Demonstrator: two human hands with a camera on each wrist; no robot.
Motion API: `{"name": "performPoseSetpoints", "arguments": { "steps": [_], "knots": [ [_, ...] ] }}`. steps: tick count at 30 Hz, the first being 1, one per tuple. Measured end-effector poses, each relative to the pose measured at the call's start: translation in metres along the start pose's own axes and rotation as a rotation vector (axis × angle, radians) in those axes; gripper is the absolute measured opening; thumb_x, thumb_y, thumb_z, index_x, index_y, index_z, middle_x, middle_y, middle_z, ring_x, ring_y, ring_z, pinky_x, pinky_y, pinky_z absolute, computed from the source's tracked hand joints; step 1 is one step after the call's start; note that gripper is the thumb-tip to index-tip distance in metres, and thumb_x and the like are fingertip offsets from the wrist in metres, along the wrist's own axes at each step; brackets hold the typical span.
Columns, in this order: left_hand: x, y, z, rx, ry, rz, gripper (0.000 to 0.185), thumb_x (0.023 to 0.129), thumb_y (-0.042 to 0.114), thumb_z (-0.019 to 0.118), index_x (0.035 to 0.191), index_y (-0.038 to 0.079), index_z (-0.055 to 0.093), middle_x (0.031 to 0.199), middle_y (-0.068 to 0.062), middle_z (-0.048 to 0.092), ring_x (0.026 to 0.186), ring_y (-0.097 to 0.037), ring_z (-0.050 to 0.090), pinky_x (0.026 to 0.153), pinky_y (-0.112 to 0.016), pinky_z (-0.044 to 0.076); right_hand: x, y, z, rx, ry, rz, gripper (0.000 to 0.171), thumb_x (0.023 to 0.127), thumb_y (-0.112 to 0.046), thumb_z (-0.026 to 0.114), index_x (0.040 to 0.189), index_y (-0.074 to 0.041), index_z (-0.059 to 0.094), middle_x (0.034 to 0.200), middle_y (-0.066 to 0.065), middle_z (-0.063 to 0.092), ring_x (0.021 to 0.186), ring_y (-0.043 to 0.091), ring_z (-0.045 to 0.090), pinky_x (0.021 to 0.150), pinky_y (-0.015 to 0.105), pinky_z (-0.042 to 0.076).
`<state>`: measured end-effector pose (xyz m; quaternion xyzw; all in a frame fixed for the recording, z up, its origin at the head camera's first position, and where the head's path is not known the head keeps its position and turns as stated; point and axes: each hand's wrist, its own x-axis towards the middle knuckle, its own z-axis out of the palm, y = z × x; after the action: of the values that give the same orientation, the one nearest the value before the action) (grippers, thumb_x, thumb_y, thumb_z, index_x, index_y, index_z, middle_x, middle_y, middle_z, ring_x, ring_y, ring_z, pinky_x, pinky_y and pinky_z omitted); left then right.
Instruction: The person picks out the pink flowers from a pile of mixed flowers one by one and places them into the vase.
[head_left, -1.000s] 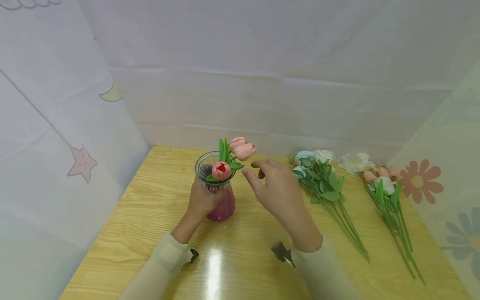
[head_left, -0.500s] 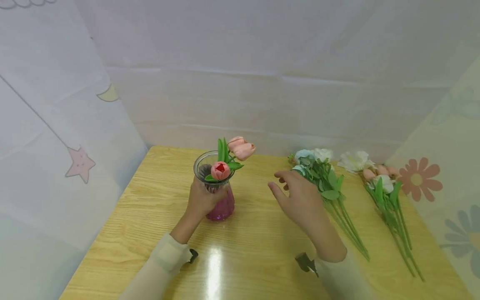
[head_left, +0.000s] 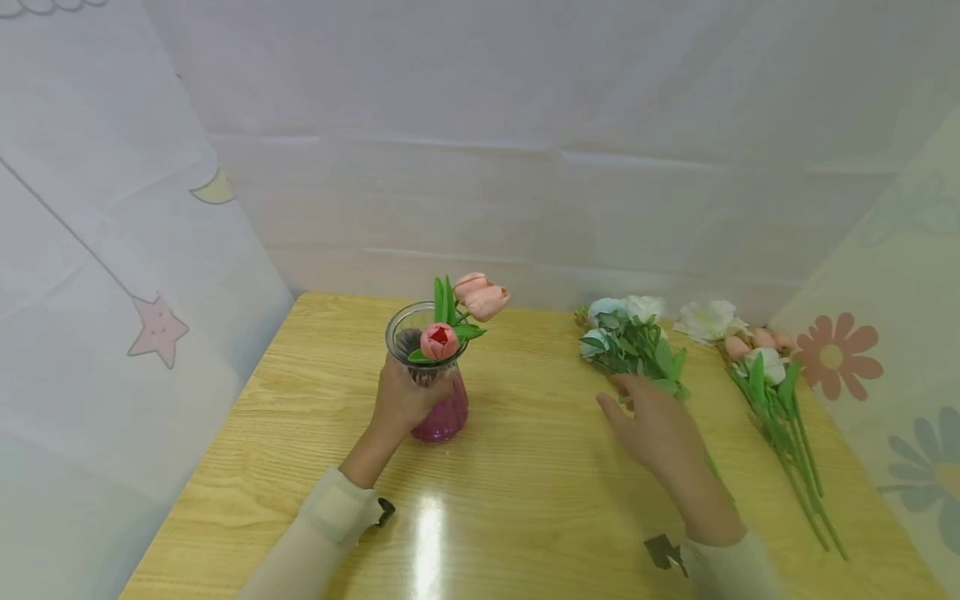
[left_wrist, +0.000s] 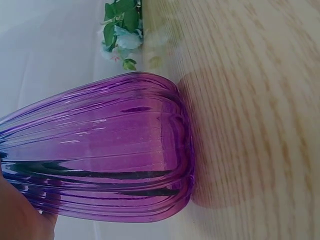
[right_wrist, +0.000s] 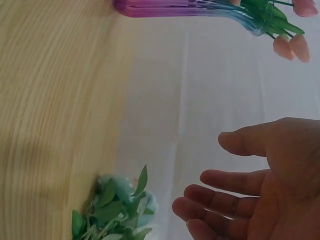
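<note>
Fingers of your left hand (head_left: 405, 400) curl round the ribbed purple glass vase (head_left: 437, 392), upright on the wooden table (head_left: 525, 500), holding pink tulips (head_left: 465, 312) | your right hand (head_left: 656, 429), fingers spread and empty, hovers over the white-and-blue flower bunch (head_left: 630, 342) | another bunch (head_left: 757, 367) lies farther right.

Your ribbed glass vase (head_left: 438, 392) shows clear at the neck and purple-pink at the base; it carries pink tulips with green leaves (head_left: 465, 312), one bloom red at its centre; your pale blue and white flower bunch on green stems (head_left: 633, 342) lies on a light wood-grain tabletop (head_left: 525, 483); your second bunch of white and pink blooms (head_left: 750, 350) has green stems; your backdrop is white, printed with a pink star (head_left: 157, 331), a pale yellow moon (head_left: 212, 187) and a pink daisy (head_left: 832, 357); your sleeves (head_left: 330, 521) are cream.
</note>
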<state>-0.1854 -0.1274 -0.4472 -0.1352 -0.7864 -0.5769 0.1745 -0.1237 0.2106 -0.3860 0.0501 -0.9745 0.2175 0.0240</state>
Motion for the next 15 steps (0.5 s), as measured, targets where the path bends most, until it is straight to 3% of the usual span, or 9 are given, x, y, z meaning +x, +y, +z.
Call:
{"name": "performPoseSetpoints", "arguments": {
  "steps": [8,15],
  "knots": [
    [0.000,0.002,-0.001,0.018,0.014,-0.007,0.071,0.074,0.015,0.084,0.133,0.002,0.046,0.124,-0.017,0.062,0.117,-0.032,0.061,0.104,-0.053,0.049,-0.009,0.043,-0.005,-0.031,-0.051,0.081,0.061,0.104,-0.050,0.047,0.143,-0.003,0.052,0.139,0.024,0.057,0.114,0.047,0.061,0.084,0.063,0.051],
    [0.000,0.002,-0.001,0.014,0.001,0.000,0.070,0.075,0.012,0.084,0.133,0.004,0.046,0.124,-0.016,0.062,0.118,-0.031,0.060,0.104,-0.053,0.049,-0.018,0.092,-0.006,-0.068,-0.069,0.138,0.071,0.104,-0.055,0.040,0.141,0.004,0.049,0.131,0.032,0.059,0.108,0.051,0.061,0.076,0.061,0.053]
  ]
}}
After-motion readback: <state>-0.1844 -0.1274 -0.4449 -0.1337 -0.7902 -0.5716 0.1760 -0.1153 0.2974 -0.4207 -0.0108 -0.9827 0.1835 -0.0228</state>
